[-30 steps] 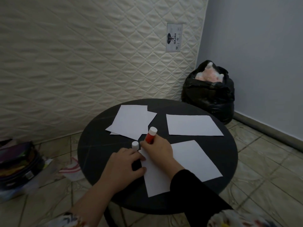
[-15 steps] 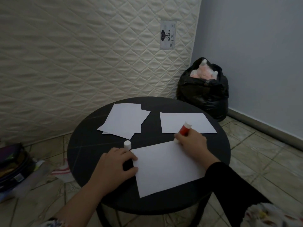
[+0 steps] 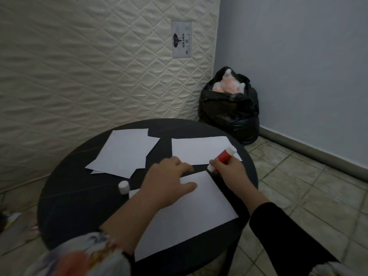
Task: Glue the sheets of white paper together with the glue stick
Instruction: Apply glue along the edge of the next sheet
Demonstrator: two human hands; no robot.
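Note:
A round black table (image 3: pixel 67 198) carries several white sheets. The nearest sheet (image 3: pixel 189 218) lies in front of me, and my left hand (image 3: pixel 167 182) rests flat on its far left part, fingers spread. My right hand (image 3: pixel 229 172) is shut on the red glue stick (image 3: pixel 224 156), whose white tip points down at the sheet's far right corner. The glue stick's white cap (image 3: pixel 123 187) stands alone on the table, left of my left hand. Another sheet (image 3: pixel 199 149) lies at the back right, and overlapping sheets (image 3: pixel 125 152) lie at the back left.
A quilted cream mattress (image 3: pixel 99 66) leans on the wall behind the table. A full black rubbish bag (image 3: pixel 231 110) sits in the corner at the right. The floor is tiled, with some clutter at the far left edge (image 3: pixel 10 220).
My left hand has slid from the sheet's left edge up and right onto the paper, leaving the cap standing free. My right hand with the glue stick stays at the far right corner.

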